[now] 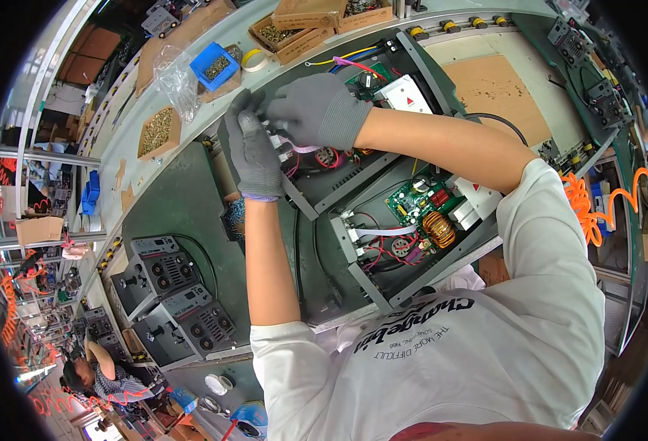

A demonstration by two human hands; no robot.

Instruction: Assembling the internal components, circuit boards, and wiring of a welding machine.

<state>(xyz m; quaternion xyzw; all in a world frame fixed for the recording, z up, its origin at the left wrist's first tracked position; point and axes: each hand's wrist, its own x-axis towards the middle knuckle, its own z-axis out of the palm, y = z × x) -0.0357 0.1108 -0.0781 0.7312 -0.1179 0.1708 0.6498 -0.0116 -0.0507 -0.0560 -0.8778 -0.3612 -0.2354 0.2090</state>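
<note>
Both my hands wear grey gloves and meet at the front end of the far open metal chassis [353, 187]. My left hand [256, 151] lies along the outside of its front panel, fingers stretched out. Close beside it, my right hand [313, 110] has its fingers bent inward over the panel's inner side; whatever they grip is hidden. Wires, a green circuit board [368, 82] and a white block [405, 95] show inside this chassis. Nearer to me sits a second open chassis [368, 283], holding a green board [416, 200], a copper-wound coil [438, 229] and a grey ribbon cable [386, 231].
Two finished-looking units with knobbed panels [181, 294] stand at left. Along the far ledge are a blue bin [214, 66] of small metal parts, a cardboard tray of screws [159, 133], a tape roll [253, 60] and a plastic bag [177, 79]. Another person [107, 375] works at lower left.
</note>
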